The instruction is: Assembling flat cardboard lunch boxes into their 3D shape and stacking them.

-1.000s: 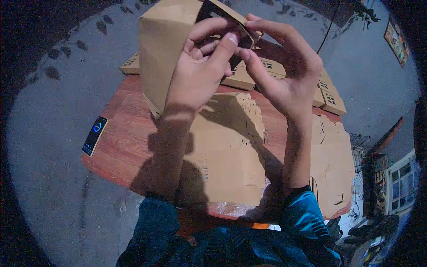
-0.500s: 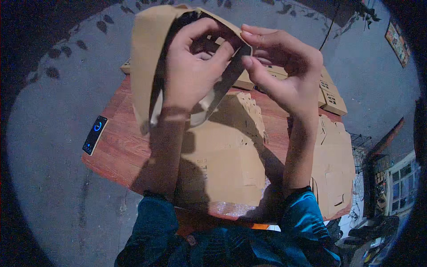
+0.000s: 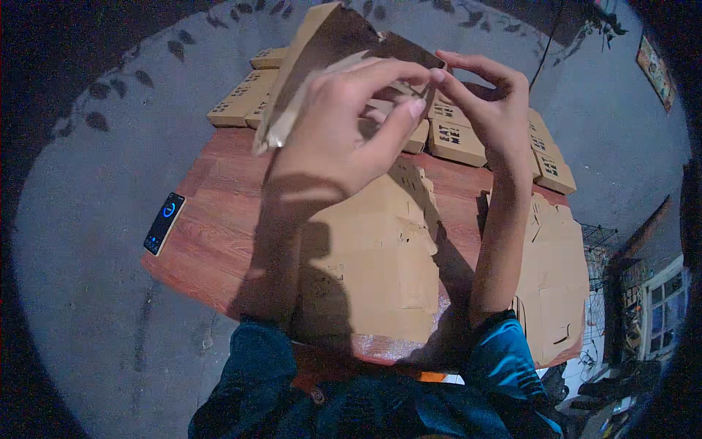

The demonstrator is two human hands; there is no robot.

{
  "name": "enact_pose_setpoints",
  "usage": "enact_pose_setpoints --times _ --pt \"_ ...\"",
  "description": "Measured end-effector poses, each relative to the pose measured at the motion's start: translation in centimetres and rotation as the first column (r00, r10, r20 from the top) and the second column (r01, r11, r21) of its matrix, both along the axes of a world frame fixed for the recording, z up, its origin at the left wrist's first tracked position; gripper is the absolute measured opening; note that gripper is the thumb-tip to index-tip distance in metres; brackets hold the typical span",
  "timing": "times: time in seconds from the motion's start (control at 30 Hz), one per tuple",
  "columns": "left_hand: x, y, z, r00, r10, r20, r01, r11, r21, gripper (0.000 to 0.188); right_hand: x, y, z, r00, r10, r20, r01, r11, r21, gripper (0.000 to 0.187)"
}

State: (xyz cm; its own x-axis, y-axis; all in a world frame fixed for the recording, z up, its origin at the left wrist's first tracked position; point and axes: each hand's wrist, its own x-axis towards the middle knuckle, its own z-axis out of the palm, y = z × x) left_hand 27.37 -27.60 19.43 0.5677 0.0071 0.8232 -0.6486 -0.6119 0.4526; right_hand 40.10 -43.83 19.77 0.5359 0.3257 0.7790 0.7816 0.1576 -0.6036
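Note:
A partly folded brown cardboard box (image 3: 333,36) is held up above the table, tilted, its inner side showing dark. My left hand (image 3: 344,121) reaches in front of it, with thumb and fingertips closing on a flap near the right corner. At that same corner, my right hand (image 3: 490,99) pinches the cardboard edge between thumb and fingers. The left hand hides part of the box, including its lower side. Below both hands lies a stack of flat cardboard box blanks (image 3: 373,256) with cut slots and tabs.
Folded cardboard boxes with dark print (image 3: 457,139) line the table's far side, with more at the far left (image 3: 241,99) and right (image 3: 552,168). Another pile of flat blanks (image 3: 552,285) lies at right. A lit phone (image 3: 164,223) rests on the wooden table's (image 3: 212,190) left edge.
The box has tilted and shifted right and away, uncovering folded boxes behind it. My left hand has moved right from inside the box toward the corner beside my right hand.

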Motion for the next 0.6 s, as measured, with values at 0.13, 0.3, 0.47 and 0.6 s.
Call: enact_pose_setpoints --times 0.13,0.3,0.47,0.6 --pt "-1.6 1.2 1.0 0.995 0.103 -0.013 -0.103 0.995 -0.003 0.015 1.3 -0.9 0.0 0.992 -0.123 -0.043 0.126 0.988 0.088 0.031" --pt "-2.4 4.9 1.9 0.852 0.061 -0.520 -0.043 0.998 0.047 0.046 2.0 -1.9 0.3 0.973 -0.190 -0.127 0.213 0.957 0.199 0.030" --pt "1.3 6.2 -0.2 0.821 -0.050 -0.569 -0.085 0.974 -0.208 0.064 1.1 -1.9 0.6 0.978 -0.169 -0.124 0.202 0.918 0.342 0.028" --pt "3.4 4.6 -1.8 0.826 -0.301 -0.477 0.026 0.865 -0.501 0.065 0.1 -0.6 0.6 0.985 -0.148 -0.094 0.171 0.926 0.338 0.025"
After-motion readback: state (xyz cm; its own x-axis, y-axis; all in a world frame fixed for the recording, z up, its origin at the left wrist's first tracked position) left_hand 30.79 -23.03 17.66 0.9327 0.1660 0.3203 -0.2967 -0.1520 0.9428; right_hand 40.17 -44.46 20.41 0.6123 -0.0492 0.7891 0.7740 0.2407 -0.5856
